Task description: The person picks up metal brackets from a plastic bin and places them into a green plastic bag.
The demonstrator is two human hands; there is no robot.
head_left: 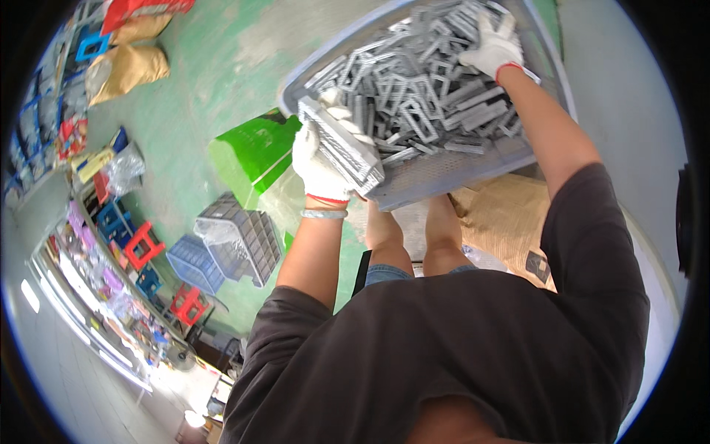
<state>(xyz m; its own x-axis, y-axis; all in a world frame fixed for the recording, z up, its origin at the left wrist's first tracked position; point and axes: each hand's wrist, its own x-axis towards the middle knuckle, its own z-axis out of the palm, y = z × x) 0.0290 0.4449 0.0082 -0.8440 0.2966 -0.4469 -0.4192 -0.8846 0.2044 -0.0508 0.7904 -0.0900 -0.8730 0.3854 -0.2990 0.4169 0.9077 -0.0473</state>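
A large grey plastic crate (421, 183) in front of me holds a heap of loose grey rectangular frames (414, 89), lying in many directions. My left hand (319, 164), in a white knit glove, is closed around a neat stack of grey frames (342, 144) at the crate's near left corner. The gloved fingers wrap over the stack, and the thumb lies along its left side. At the far right of the crate my right hand (497, 48), gloved too, is over the heap with its fingers spread. Whether its fingertips touch the frames is hard to tell.
A bright green bag (259, 152) lies left of the crate. Further left on the green floor stand a grey crate (251, 237) and a blue crate (194, 263). A brown sack (510, 229) sits by my legs, and a pale wall (621, 96) rises on the right.
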